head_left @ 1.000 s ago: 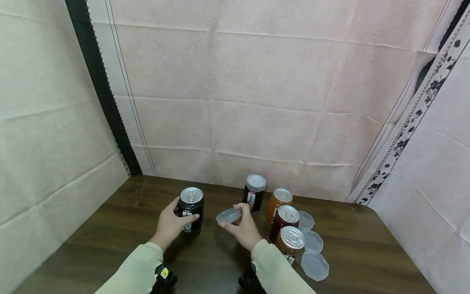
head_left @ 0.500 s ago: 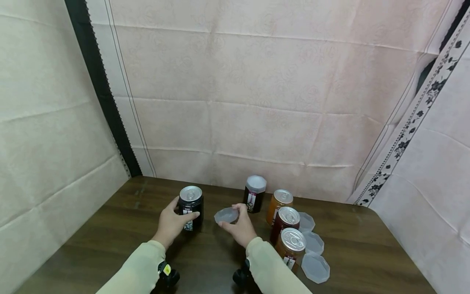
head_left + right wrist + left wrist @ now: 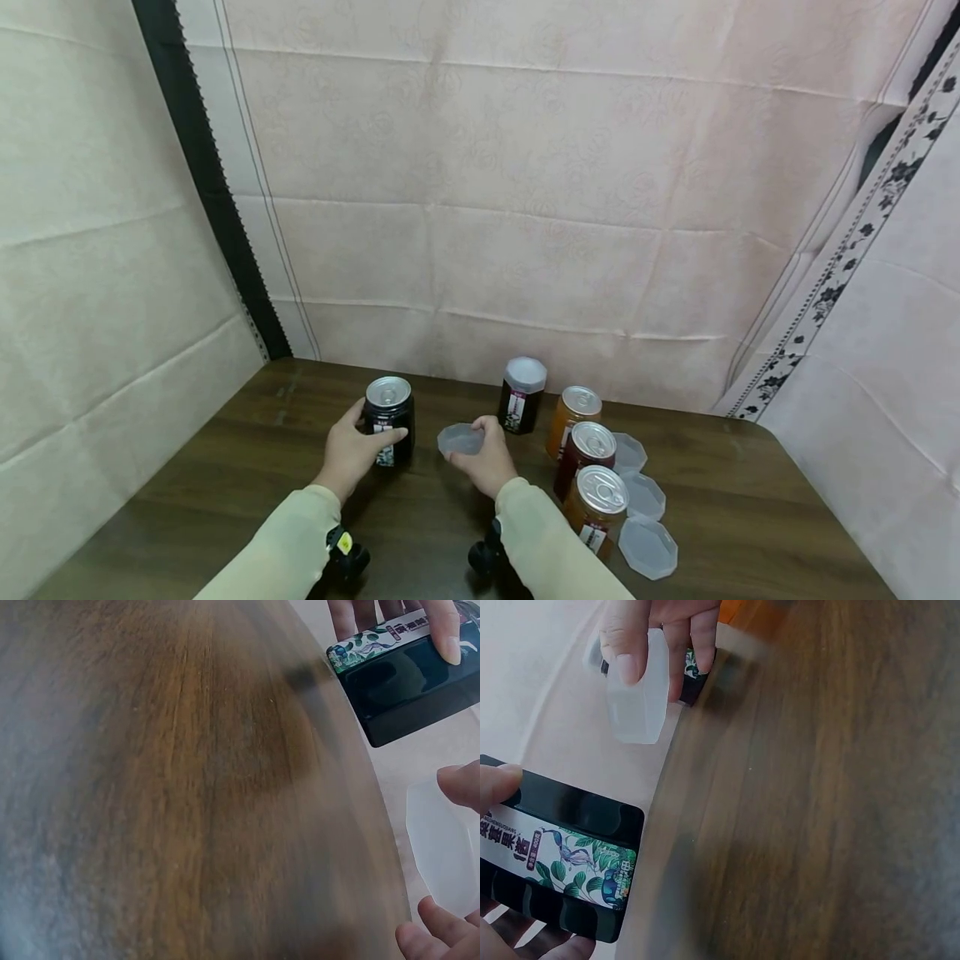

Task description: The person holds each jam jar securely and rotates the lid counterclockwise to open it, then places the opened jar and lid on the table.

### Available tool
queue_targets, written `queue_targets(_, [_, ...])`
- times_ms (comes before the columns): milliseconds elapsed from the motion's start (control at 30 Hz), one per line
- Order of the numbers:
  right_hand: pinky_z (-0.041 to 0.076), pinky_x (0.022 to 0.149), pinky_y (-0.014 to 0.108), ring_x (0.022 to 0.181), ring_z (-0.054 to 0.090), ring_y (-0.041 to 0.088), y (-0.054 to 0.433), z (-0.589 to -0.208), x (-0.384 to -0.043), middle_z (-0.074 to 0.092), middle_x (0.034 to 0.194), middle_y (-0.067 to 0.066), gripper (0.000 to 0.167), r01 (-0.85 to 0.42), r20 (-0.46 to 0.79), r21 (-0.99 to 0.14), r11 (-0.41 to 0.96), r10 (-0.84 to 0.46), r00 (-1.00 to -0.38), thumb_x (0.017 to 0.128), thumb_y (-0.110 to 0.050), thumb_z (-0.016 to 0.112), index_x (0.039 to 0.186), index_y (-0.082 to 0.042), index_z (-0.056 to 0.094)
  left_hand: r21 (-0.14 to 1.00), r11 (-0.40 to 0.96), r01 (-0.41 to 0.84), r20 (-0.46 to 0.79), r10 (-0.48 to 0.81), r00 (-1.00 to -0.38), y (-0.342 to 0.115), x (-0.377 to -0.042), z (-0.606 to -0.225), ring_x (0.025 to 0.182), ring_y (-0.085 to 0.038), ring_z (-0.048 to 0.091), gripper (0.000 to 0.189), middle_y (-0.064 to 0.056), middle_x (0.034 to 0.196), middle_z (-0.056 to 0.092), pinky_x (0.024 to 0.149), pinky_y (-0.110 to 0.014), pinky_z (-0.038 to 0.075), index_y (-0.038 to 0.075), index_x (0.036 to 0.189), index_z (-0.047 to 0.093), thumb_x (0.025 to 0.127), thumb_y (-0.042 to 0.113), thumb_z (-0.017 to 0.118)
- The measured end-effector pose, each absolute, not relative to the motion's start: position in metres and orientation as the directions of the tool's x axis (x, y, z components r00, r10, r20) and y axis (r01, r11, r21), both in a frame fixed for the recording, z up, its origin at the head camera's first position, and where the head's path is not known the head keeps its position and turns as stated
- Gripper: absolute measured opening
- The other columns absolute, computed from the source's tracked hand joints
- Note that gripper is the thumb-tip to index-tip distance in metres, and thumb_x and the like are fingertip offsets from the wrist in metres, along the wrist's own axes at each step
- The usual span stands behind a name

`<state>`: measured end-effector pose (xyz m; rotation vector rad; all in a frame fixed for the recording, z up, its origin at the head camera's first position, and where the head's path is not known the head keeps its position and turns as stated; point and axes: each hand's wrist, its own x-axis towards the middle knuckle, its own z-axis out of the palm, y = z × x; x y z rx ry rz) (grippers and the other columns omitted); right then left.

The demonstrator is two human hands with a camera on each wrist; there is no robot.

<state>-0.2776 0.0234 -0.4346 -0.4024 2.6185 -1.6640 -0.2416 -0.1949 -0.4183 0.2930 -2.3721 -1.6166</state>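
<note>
In the head view my left hand [image 3: 352,446] grips a dark jar [image 3: 393,416] by its sides, thumb across the front. The jar is upright, with a silver pull-tab top [image 3: 388,392]; I cannot tell whether its base touches the table. Its label [image 3: 577,859], with leaves and purple writing, shows in the left wrist view. To the right, my right hand [image 3: 487,460] pinches a translucent octagonal plastic lid [image 3: 458,439] by its edge, thumb on one side and fingers on the other. The lid [image 3: 441,844] is tilted and held apart from the jar.
Behind the right hand stands a dark jar [image 3: 522,398] with a translucent lid on. An orange jar [image 3: 562,427], a dark red jar [image 3: 573,469] and an amber jar [image 3: 585,515] line up at the right, beside three loose translucent lids [image 3: 648,547]. Cloth walls [image 3: 480,208] enclose the wooden table [image 3: 712,500].
My right hand and forearm have shifted slightly left, and the lid has turned a little in the fingers. The left hand keeps its hold on the dark jar, almost still.
</note>
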Motion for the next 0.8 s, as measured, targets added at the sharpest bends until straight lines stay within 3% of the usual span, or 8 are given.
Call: queue_targets(800, [0.046, 0.091, 0.050, 0.106, 0.053, 0.035, 0.008, -0.441, -0.287, 0.048, 0.121, 0.017, 0.050, -0.193, 0.088, -0.868, 0.458, -0.240, -0.967, 0.077, -0.016, 0.080, 0.111, -0.006, 0.044, 0.952, 0.296, -0.072, 0.030, -0.325, -0.945, -0.196, -0.252, -0.422, 0.131, -0.039, 0.039, 0.086, -0.022, 0.144, 0.041, 0.108, -0.058, 0.032, 0.007, 0.149, 0.031, 0.080, 0.029, 0.078])
